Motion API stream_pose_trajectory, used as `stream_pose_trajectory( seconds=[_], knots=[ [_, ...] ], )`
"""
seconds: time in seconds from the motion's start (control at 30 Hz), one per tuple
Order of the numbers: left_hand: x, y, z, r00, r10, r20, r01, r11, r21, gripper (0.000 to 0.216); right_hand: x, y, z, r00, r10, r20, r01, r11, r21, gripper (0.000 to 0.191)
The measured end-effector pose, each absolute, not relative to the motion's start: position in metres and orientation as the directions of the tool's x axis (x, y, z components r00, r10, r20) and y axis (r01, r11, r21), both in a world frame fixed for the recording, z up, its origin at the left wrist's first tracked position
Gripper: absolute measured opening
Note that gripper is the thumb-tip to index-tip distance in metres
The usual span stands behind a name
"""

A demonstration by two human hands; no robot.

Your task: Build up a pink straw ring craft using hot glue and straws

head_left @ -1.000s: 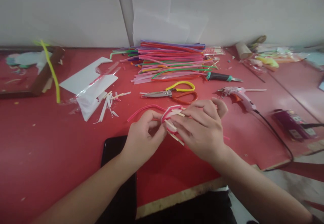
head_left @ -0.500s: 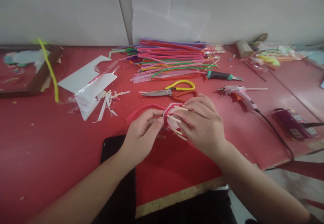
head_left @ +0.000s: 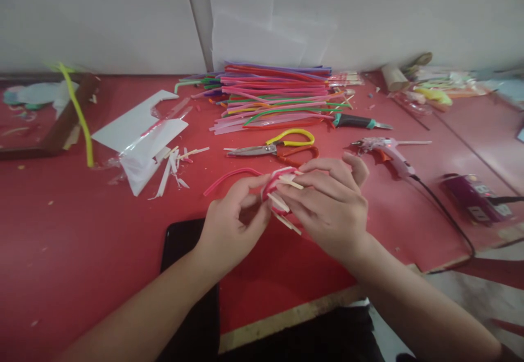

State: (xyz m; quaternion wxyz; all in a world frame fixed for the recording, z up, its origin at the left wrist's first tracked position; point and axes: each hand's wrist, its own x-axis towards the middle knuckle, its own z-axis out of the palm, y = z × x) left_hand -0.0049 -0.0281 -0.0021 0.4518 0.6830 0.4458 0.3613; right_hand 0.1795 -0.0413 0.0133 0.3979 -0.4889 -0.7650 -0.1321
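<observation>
In the head view, the left hand (head_left: 231,224) and right hand (head_left: 327,206) meet over the red table (head_left: 82,242), both pinching a small bundle of pink straw loops and wooden sticks (head_left: 280,190) held between their fingertips. A pink straw tail (head_left: 229,176) trails left. The sticks look loosely lodged; a slackened pinch could let them slide out, or the loops spring apart. The glue gun (head_left: 387,152) lies near.

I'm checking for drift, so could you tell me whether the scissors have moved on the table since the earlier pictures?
No. The scissors lie just in front of the straw pile, level with the glue gun, as before.
</observation>
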Motion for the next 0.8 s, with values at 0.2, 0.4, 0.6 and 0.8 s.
stream_pose_trajectory(
  seconds=[0.2, 0.4, 0.6, 0.8],
  knots=[
    [-0.0053, -0.0297, 0.0, 0.31, 0.939, 0.15, 0.342, -0.258, 0.904, 0.037, 0.1766, -0.0459, 0.0152, -0.135, 0.62, 0.773, 0.863, 0.457, -0.215, 0.006],
    [-0.0066, -0.0281, -0.0012, 0.334, 0.936, 0.115, 0.266, -0.21, 0.941, 0.032, 0.1741, -0.0439, 0.0186, -0.083, 0.635, 0.768, 0.852, 0.445, -0.276, 0.006],
    [-0.0035, -0.0252, 0.0004, 0.343, 0.939, 0.019, 0.147, -0.074, 0.986, 0.032, 0.1772, -0.0388, 0.0159, -0.035, 0.675, 0.737, 0.826, 0.435, -0.359, 0.003],
    [-0.0046, -0.0237, -0.0018, 0.382, 0.924, 0.034, 0.103, -0.079, 0.991, 0.029, 0.1794, -0.0376, 0.0155, -0.055, 0.705, 0.707, 0.819, 0.437, -0.372, 0.002]
  ],
)
